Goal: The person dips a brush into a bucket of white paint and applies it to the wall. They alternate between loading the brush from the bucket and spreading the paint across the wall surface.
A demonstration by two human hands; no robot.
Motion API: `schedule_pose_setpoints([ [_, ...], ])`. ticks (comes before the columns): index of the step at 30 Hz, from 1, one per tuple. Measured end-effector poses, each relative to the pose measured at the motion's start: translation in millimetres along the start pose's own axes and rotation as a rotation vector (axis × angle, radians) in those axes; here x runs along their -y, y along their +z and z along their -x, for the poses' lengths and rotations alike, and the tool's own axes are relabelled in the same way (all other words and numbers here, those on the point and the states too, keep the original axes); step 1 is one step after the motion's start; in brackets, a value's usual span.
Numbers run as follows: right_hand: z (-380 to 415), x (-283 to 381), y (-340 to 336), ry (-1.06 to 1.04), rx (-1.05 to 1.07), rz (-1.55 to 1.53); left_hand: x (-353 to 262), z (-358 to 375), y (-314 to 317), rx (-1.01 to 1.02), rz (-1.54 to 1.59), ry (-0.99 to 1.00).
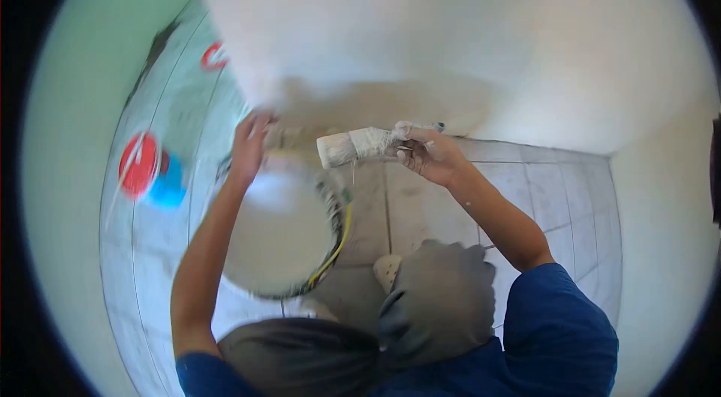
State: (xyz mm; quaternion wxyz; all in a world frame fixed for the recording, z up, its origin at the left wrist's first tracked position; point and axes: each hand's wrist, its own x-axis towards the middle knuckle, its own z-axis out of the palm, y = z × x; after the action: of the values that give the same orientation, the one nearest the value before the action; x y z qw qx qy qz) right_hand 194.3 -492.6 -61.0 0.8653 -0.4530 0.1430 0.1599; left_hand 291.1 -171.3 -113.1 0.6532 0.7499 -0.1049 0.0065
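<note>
A thick round paintbrush (353, 147), coated in whitish paint and with string wound round its upper bristles, lies nearly level in the air. My right hand (428, 154) is closed round its handle, and the bristles point left. White paint marks those fingers. Below and to the left stands a large round bucket (342, 235) of pale paint, with a yellow handle along its right side. Above the bucket's far side, near the wall edge, is my left hand (251, 143); its fingers are smeared by motion.
A white wall (420, 36) rises in front, with a green wall (75, 96) at the left. On the tiled floor (541, 187) sit a red and blue container (141, 164) and a red object (214, 57). My knees (443, 295) are close to the bucket.
</note>
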Motion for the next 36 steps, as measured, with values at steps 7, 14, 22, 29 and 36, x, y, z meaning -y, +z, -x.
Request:
schedule_pose_setpoints([
  [7,104,173,-10,-0.987,-0.442,0.630,-53,-4,72,0.222,-0.112,0.203],
  [14,81,235,-44,-1.782,-0.306,1.989,-91,-1,129,0.361,-0.202,0.292],
  [22,30,128,-122,-0.969,0.100,2.154,-76,11,119,0.362,-0.244,0.224],
  [29,93,292,-27,-1.622,-0.191,1.790,-73,9,122,0.346,-0.267,0.198],
  [36,78,278,-40,-1.957,-0.321,2.029,-76,10,134,0.396,-0.264,0.166],
])
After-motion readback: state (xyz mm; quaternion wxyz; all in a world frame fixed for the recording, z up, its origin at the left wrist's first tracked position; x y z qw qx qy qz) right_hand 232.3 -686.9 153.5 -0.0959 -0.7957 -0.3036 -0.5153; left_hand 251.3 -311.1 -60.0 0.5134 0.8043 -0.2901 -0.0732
